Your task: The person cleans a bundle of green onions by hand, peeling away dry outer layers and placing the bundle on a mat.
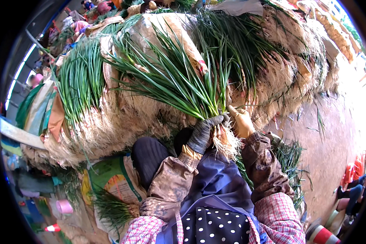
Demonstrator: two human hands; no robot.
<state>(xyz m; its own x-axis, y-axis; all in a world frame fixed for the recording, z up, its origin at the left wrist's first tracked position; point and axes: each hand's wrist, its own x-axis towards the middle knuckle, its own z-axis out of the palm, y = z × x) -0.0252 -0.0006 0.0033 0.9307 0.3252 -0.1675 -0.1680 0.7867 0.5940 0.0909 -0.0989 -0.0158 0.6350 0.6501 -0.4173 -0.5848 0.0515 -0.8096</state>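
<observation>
In front of my lap I hold a bunch of spring onions, its long green leaves fanned up and to the left. Pale stringy roots hang from the lower end. My left hand, in a dark grey glove, is closed around the stalks just above these roots. Against the right side of the bunch is my right hand, in a yellowish glove, with its fingers curled in by the stalk bases. Whatever sits between the right fingertips is too small to make out.
A long heap of rooted spring onions runs across in front of me, partly covered by pale sacking. Cut leaves lie to my right on the brown floor. A printed green sack lies at my left. People sit farther off.
</observation>
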